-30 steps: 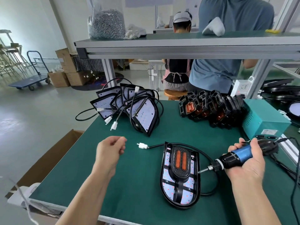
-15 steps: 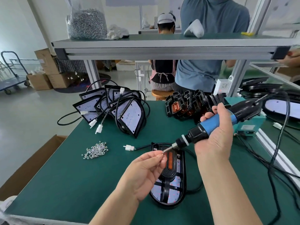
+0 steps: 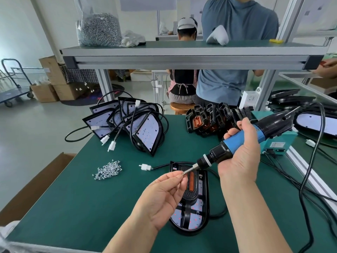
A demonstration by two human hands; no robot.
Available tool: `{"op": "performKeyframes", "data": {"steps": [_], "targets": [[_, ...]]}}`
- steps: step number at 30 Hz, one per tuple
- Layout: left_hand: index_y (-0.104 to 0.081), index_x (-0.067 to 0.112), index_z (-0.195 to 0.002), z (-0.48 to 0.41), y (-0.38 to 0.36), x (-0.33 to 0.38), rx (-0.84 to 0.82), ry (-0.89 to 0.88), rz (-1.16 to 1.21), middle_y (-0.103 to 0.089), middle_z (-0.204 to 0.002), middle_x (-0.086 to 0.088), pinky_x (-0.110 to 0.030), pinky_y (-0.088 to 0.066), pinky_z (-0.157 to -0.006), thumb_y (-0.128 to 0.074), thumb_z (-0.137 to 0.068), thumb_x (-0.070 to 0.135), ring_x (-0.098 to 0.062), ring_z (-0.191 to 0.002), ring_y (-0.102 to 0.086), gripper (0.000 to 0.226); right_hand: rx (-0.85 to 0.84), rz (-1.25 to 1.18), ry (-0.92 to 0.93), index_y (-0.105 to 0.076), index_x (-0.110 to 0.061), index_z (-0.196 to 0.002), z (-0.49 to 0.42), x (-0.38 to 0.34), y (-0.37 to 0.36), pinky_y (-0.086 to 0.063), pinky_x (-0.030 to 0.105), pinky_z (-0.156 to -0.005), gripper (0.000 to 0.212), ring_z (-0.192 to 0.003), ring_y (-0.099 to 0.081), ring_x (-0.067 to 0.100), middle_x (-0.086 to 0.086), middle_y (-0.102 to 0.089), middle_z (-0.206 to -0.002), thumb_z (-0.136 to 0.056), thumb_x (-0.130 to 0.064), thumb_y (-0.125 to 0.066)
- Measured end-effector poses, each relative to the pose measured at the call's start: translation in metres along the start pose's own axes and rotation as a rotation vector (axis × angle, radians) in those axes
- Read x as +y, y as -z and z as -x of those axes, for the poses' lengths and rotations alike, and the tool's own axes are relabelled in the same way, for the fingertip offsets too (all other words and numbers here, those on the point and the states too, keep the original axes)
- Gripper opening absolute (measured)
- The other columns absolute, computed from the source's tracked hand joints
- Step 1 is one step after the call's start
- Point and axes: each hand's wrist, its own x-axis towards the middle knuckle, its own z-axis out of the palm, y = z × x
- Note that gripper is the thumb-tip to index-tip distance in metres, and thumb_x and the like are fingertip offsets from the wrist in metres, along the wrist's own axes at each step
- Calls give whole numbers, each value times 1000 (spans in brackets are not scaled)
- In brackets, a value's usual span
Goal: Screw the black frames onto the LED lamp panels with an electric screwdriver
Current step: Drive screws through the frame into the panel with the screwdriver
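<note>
An LED lamp panel (image 3: 196,210) with a black frame and orange insert lies flat on the green table in front of me. My right hand (image 3: 240,156) grips the blue and black electric screwdriver (image 3: 242,141), raised above the panel with its bit pointing down-left. My left hand (image 3: 164,194) pinches a small screw (image 3: 182,173) at the bit's tip. A heap of loose screws (image 3: 107,170) lies to the left of the panel. Bare panels with cables (image 3: 131,125) are stacked at the back left. Black frames (image 3: 213,119) stand in a row at the back centre.
A teal control box (image 3: 279,141) sits at the right with black cables (image 3: 310,179) trailing over the table. An overhead shelf (image 3: 182,52) carries a bag of screws (image 3: 98,24). Two people are beyond the table. A cardboard box (image 3: 36,183) stands by the left edge.
My right hand lifted the screwdriver from beside the panel to above it. My left hand came over from the screw heap and now holds a screw to the bit.
</note>
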Motion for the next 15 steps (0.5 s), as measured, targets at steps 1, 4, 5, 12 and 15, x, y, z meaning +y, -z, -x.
{"op": "performKeyframes", "data": {"steps": [1,4,5,12,15], "targets": [[-70,-11,-85,0,0,-1,2,-2,2,-70,-84,-21,-24,-61,-58,-68,-69,-13,-23,-69,-72,17,-1,3,3,-56,-16,-108,0,0,0,-49,19,-59,26,-59,-55,9,-6,-58,-66,-90,-27,-73],[-73,-9,-77,0,1,-4,4,-25,6,-70,-82,-20,-24,-61,-58,-69,-68,-13,-23,-68,-72,10,-6,13,21,-57,-15,-110,3,1,0,-49,20,-58,27,-59,-54,9,-6,-57,-65,-91,-26,-72],[-73,-9,-75,0,1,-5,6,-34,8,-69,-82,-20,-24,-61,-59,-70,-68,-12,-23,-68,-72,9,-6,19,28,-57,-15,-110,4,1,0,-49,20,-59,28,-60,-54,9,-6,-57,-65,-91,-27,-72],[-73,-7,-75,1,5,-10,-9,-104,12,-69,-81,-19,-24,-61,-62,-70,-68,-10,-23,-68,-72,8,-1,31,36,-57,-14,-107,6,2,0,-50,18,-57,24,-56,-56,6,-10,-58,-62,-91,-24,-72],[-71,-2,-79,0,5,-19,34,-286,-105,-69,-81,-17,-23,-60,-67,-70,-75,-8,-22,-72,-71,7,41,48,38,-59,-19,-96,6,4,-1,-50,18,-55,15,-56,-57,6,-10,-59,-61,-91,-24,-72]]}}
